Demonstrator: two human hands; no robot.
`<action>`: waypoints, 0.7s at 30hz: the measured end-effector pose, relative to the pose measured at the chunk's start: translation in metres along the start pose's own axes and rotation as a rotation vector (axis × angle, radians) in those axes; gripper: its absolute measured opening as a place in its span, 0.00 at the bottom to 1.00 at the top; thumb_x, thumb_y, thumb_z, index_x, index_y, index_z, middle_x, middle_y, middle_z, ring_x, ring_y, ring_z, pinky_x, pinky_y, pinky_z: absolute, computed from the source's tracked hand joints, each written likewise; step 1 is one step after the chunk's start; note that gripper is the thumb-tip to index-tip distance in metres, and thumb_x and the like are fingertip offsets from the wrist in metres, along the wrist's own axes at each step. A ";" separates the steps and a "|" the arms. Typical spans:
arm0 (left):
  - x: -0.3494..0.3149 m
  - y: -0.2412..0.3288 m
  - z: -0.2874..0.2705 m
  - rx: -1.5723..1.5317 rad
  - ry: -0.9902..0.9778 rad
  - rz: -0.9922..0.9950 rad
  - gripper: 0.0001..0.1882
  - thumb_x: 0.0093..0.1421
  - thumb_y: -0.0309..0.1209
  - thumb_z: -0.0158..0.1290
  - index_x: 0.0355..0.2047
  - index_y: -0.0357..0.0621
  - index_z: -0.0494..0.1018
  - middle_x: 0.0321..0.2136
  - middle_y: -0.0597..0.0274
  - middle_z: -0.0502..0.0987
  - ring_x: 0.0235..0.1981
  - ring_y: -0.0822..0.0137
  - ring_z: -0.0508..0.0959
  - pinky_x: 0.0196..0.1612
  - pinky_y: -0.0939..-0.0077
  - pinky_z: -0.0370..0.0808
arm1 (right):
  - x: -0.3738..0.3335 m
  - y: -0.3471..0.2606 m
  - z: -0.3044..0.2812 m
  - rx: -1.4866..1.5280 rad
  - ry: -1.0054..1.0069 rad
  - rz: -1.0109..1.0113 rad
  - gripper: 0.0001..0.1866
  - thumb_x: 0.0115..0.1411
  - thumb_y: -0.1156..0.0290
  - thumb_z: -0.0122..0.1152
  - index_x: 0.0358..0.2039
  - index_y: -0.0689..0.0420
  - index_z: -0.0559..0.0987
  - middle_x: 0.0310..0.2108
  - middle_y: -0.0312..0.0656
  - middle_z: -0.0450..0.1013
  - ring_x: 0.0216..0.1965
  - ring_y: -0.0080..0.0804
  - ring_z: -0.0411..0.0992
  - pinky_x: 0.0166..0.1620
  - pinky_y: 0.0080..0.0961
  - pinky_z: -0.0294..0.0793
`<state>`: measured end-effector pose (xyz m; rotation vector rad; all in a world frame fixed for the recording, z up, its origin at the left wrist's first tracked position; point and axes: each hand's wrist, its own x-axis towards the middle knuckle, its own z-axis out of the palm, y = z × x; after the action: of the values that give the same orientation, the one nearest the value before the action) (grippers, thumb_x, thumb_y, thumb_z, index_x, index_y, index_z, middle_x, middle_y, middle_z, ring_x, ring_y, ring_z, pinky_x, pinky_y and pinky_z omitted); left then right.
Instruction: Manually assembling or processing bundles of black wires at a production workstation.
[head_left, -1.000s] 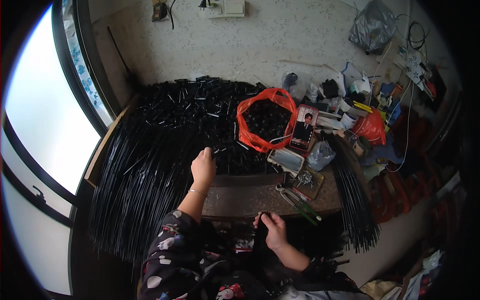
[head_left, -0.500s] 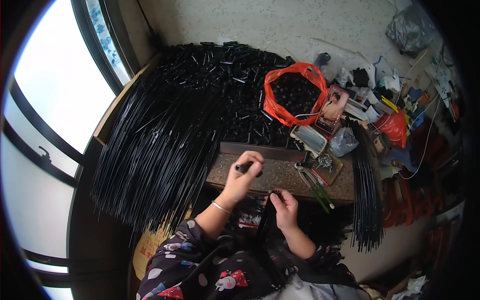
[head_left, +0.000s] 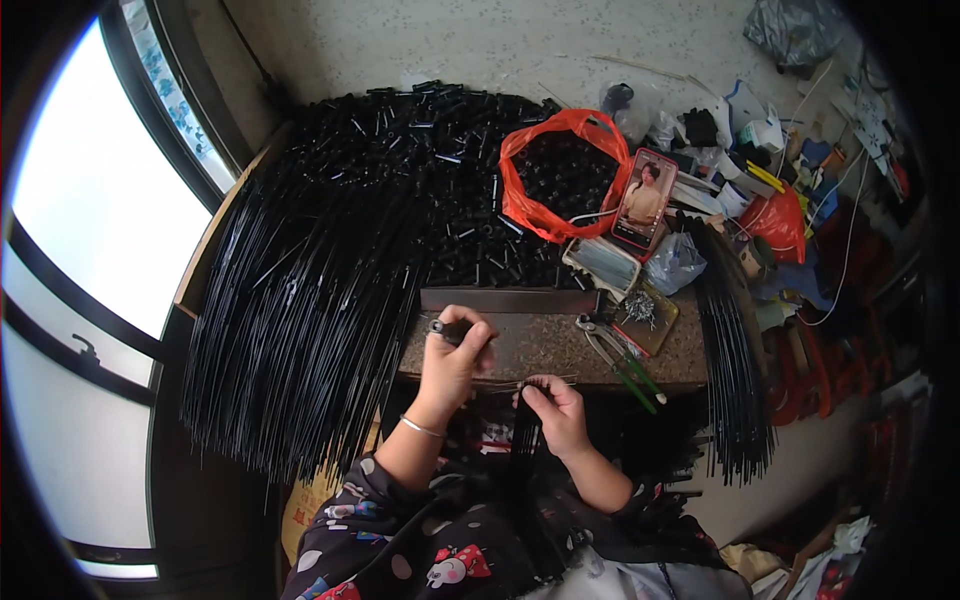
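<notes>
My left hand (head_left: 458, 352) is closed round a short black tube (head_left: 450, 330), held over the front edge of the speckled worktop (head_left: 540, 342). To its right, my right hand (head_left: 556, 412) pinches the upper end of a bundle of thin black rods (head_left: 523, 440); the rods hang down toward my lap. A few fine wire-like ends stick out sideways above the right fingers. Behind both hands runs a dark strip (head_left: 510, 300), and beyond it lies a heap of short black tubes (head_left: 420, 120).
Long thin black rods (head_left: 300, 300) overhang the left side, with another bunch (head_left: 735, 370) at the right. A red plastic bag (head_left: 508, 190) of black pieces, a phone (head_left: 645, 205), a clear case (head_left: 602, 265), green-handled pincers (head_left: 620, 365) and metal pins (head_left: 638, 312) lie beyond my right hand.
The view has shifted slightly. My left hand has turned, so the tube's open end now points up and left. My right hand keeps its pinch on the rods.
</notes>
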<state>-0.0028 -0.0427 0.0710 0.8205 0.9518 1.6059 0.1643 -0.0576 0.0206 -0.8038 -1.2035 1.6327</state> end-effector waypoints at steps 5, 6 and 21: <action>-0.026 -0.038 -0.042 -0.287 -0.110 -0.478 0.08 0.53 0.22 0.54 0.35 0.40 0.71 0.32 0.59 0.74 0.26 0.74 0.73 0.29 0.86 0.72 | 0.000 0.006 -0.006 0.201 0.090 0.031 0.06 0.61 0.73 0.51 0.36 0.61 0.72 0.30 0.32 0.69 0.31 0.16 0.66 0.38 0.12 0.66; -0.031 -0.042 -0.041 -0.435 -0.115 -0.552 0.10 0.54 0.19 0.51 0.38 0.36 0.71 0.36 0.55 0.74 0.30 0.70 0.75 0.35 0.83 0.76 | -0.001 0.006 -0.003 0.191 0.110 0.030 0.06 0.60 0.74 0.52 0.37 0.60 0.70 0.29 0.32 0.67 0.29 0.17 0.66 0.37 0.13 0.66; -0.029 -0.045 -0.033 -0.530 -0.275 -0.480 0.12 0.53 0.17 0.53 0.39 0.35 0.70 0.37 0.54 0.75 0.36 0.66 0.77 0.42 0.76 0.76 | -0.005 0.004 0.020 0.116 0.184 -0.118 0.09 0.57 0.77 0.56 0.37 0.58 0.66 0.31 0.34 0.66 0.31 0.18 0.66 0.36 0.15 0.67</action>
<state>-0.0060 -0.0705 0.0149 0.3869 0.4426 1.2004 0.1472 -0.0691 0.0224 -0.7768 -0.9992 1.4847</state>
